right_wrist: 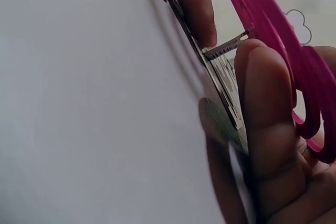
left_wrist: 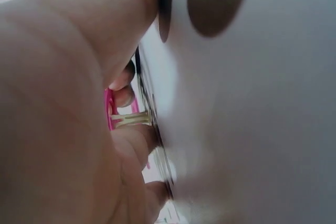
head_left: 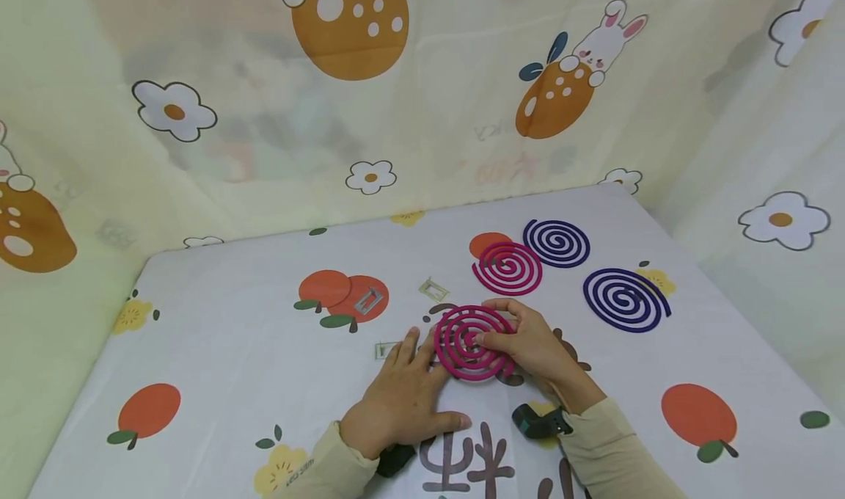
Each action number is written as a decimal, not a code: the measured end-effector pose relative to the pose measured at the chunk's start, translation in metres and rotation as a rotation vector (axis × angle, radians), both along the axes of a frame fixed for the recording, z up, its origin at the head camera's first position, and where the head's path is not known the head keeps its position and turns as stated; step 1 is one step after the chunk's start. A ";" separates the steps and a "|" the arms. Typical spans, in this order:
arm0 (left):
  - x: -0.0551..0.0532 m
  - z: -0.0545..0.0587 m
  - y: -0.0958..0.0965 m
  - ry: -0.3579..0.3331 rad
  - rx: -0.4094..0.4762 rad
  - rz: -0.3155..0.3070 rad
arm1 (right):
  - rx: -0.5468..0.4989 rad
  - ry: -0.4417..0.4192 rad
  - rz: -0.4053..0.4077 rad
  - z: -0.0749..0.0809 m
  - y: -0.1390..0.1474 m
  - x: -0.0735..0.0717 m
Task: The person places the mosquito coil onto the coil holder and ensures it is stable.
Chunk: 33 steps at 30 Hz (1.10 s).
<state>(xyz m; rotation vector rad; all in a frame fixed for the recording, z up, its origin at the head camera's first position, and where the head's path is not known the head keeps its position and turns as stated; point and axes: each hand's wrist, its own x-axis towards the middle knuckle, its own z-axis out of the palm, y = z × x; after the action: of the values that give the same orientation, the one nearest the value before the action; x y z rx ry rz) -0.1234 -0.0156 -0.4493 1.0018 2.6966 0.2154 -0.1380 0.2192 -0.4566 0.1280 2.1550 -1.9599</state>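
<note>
A pink mosquito coil (head_left: pixel 470 337) lies flat between my hands, low over the table. My right hand (head_left: pixel 538 348) pinches it from the right, thumb on top near its centre. Beneath the coil is a thin metal coil stand (right_wrist: pixel 227 49), its upright tab reaching the coil's underside in the right wrist view. My left hand (head_left: pixel 401 400) rests on the table with fingers spread and fairly straight. Its fingertips press down at the stand's base, partly under the coil's left edge. In the left wrist view, the stand's tab (left_wrist: pixel 131 119) shows beside those fingers.
Loose metal stands lie beyond my left hand: one (head_left: pixel 385 350) by its fingertips, another (head_left: pixel 370 301) farther left, a third (head_left: pixel 433 290) behind the coil. A second pink coil (head_left: pixel 507 266) and two dark blue coils (head_left: pixel 557 242) lie at the back right. A patterned curtain (head_left: pixel 436 132) encloses the table.
</note>
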 end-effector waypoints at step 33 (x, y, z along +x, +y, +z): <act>-0.012 0.000 -0.003 0.148 0.260 0.087 | 0.190 0.087 0.054 0.008 0.011 0.012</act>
<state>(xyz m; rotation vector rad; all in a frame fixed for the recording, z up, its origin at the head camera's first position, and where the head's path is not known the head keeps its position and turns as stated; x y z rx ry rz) -0.1354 -0.0188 -0.4490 1.0045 2.9043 0.5415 -0.1257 0.2301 -0.4482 0.0165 2.3721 -1.7593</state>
